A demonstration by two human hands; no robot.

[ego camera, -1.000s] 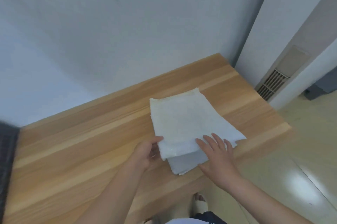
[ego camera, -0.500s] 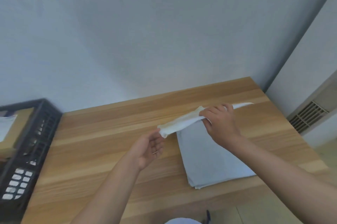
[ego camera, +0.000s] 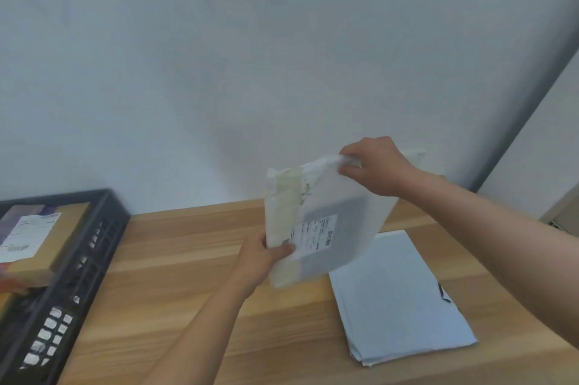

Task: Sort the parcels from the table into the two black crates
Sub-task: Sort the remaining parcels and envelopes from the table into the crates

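Note:
A white plastic mailer parcel (ego camera: 341, 206) with a printed shipping label is held upright above the wooden table (ego camera: 188, 275). My left hand (ego camera: 260, 256) grips its lower left edge, thumb on the label side. My right hand (ego camera: 376, 165) pinches its top right corner. A pale blue flat parcel (ego camera: 401, 297) lies on the table below and to the right. One black crate (ego camera: 91, 259) stands at the table's left end, holding a brown cardboard box (ego camera: 56, 237) with a white label.
A plain grey-white wall runs behind the table. The table's right end sits near a wall corner (ego camera: 513, 134). Bare wood lies between the crate and the parcels. Only one crate shows in view.
The white parcel was lifted off the blue one and turned upright, label side toward me. My left hand now grips its lower edge. The view swung left, revealing the crate.

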